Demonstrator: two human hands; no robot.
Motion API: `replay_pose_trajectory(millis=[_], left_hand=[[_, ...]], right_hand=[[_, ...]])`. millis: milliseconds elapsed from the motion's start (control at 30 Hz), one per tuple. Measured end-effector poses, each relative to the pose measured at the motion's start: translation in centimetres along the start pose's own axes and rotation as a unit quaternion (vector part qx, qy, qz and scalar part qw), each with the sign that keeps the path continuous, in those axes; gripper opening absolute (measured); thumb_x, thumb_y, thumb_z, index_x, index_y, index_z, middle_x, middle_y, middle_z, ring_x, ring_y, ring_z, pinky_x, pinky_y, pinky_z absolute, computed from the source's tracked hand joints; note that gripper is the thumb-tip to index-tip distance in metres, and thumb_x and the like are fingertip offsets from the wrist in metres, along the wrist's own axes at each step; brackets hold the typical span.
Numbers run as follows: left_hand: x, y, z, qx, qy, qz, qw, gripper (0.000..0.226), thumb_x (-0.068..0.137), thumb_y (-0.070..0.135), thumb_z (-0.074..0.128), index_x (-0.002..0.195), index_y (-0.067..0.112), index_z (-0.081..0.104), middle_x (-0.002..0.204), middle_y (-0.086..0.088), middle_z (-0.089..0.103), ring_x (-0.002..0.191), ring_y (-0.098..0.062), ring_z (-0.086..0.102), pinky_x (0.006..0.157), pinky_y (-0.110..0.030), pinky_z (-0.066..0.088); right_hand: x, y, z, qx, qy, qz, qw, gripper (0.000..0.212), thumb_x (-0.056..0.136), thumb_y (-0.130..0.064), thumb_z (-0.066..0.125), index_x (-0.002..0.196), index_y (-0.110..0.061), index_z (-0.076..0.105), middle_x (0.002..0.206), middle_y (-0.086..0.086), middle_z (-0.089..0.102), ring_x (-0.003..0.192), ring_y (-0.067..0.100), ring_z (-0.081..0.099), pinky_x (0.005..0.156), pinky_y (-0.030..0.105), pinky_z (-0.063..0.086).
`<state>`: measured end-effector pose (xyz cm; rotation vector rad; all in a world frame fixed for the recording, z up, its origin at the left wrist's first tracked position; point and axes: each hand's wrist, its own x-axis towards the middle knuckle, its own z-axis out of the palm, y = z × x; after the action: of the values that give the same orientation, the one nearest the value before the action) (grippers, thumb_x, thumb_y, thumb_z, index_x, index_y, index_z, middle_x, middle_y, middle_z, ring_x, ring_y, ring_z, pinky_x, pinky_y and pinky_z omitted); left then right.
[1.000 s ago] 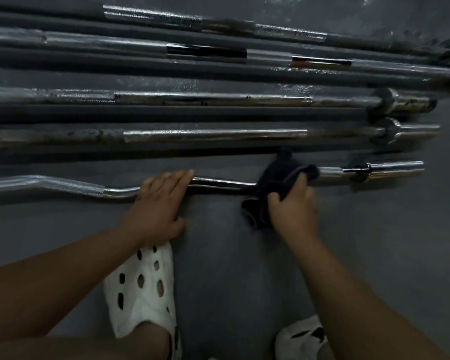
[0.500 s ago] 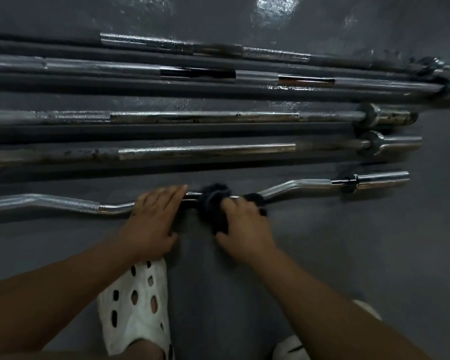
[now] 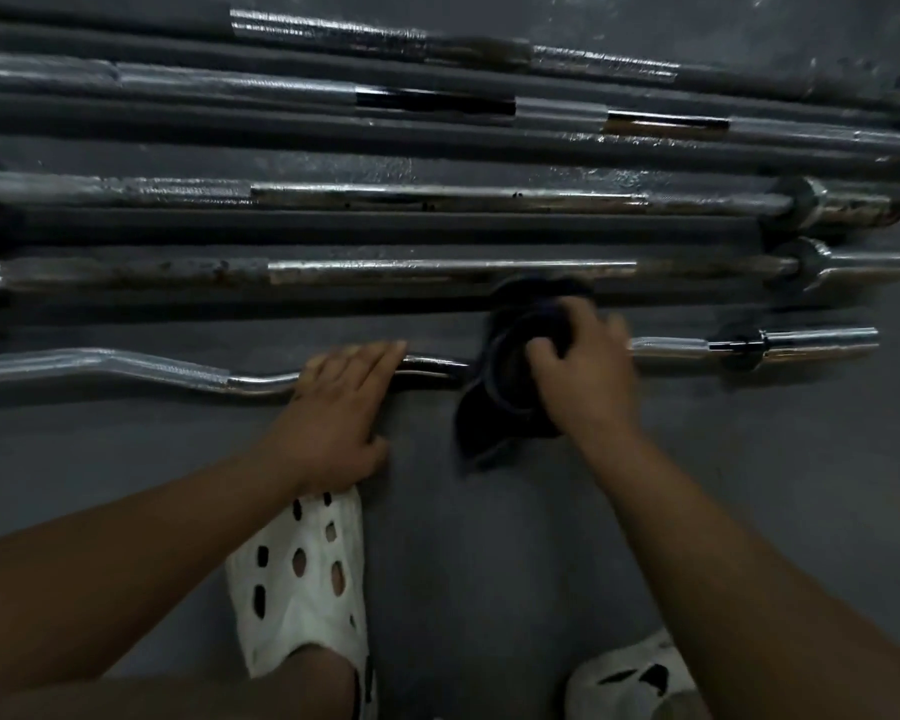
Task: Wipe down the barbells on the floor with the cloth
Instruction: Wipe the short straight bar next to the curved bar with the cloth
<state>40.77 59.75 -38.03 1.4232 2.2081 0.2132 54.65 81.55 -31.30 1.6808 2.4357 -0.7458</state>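
A chrome curl bar point(image 3: 152, 366) with a wavy shaft lies nearest me on the grey floor. My left hand point(image 3: 341, 407) rests on its middle with the fingers laid flat over the shaft. My right hand point(image 3: 580, 366) grips a dark cloth point(image 3: 510, 376) wrapped around the bar just right of the left hand; this hand is motion-blurred. The bar's right sleeve point(image 3: 811, 337) shows beyond the cloth. Several straight barbells point(image 3: 437, 192) lie parallel further away.
The closest straight barbell point(image 3: 437, 266) has rust patches and lies just behind the cloth. My white perforated clogs point(image 3: 302, 579) stand on the floor below the hands, the right clog point(image 3: 630, 678) at the bottom edge. The grey floor point(image 3: 775, 459) is bare to the right.
My right hand slid the cloth left along the curl bar toward the left hand, then back to the right. The left hand stayed on the bar.
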Motion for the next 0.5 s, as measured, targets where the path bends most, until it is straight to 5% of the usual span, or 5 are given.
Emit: replay_pose_trajectory(millis=[67,233,300,400,500], left_hand=[[-0.1,0.2,0.0,0.002,0.007,0.000,1.000,0.106,0.061,0.044,0.057,0.155,0.020,0.014,0.153,-0.004,0.030,0.135,-0.027,0.029,0.111,-0.046,0.020],[0.1,-0.1,0.2,0.011,0.025,0.019,0.999,0.081,0.062,0.050,0.046,0.129,0.006,0.051,0.128,-0.021,0.054,0.118,-0.040,0.050,0.101,-0.045,0.024],[0.1,-0.3,0.3,0.014,0.036,0.022,0.999,0.087,0.059,0.048,0.049,0.136,0.008,0.047,0.134,-0.017,0.050,0.123,-0.035,0.044,0.103,-0.045,0.026],[0.1,0.0,0.2,0.005,0.032,0.012,0.999,0.105,0.058,0.044,0.059,0.153,0.019,0.021,0.147,-0.006,0.037,0.130,-0.028,0.034,0.107,-0.048,0.027],[0.0,0.1,0.0,0.002,0.018,0.005,1.000,0.107,0.059,0.045,0.059,0.155,0.021,0.015,0.149,-0.005,0.035,0.132,-0.026,0.031,0.109,-0.047,0.023]], right_hand=[[-2.3,0.3,0.8,-0.026,0.032,0.090,0.995,0.046,0.085,-0.036,0.063,0.129,-0.025,0.052,0.125,0.020,0.045,0.107,0.043,0.057,0.090,0.044,0.048],[-6.0,-4.1,3.2,0.013,-0.212,-0.153,0.965,0.040,0.078,-0.040,0.065,0.117,-0.030,0.059,0.116,0.008,0.055,0.103,0.030,0.059,0.087,0.033,0.048],[-3.1,-2.3,1.4,0.073,-0.079,-0.083,0.991,0.040,0.079,-0.037,0.060,0.118,-0.029,0.062,0.115,0.010,0.058,0.103,0.029,0.059,0.089,0.034,0.048],[-1.9,2.2,-0.2,0.055,0.089,0.159,0.982,0.046,0.089,-0.028,0.060,0.134,-0.022,0.052,0.126,0.022,0.050,0.109,0.041,0.056,0.091,0.042,0.045],[-4.3,1.3,2.5,0.075,-0.046,0.147,0.985,0.041,0.089,-0.029,0.062,0.128,-0.021,0.052,0.120,0.020,0.057,0.105,0.039,0.059,0.087,0.039,0.046]])
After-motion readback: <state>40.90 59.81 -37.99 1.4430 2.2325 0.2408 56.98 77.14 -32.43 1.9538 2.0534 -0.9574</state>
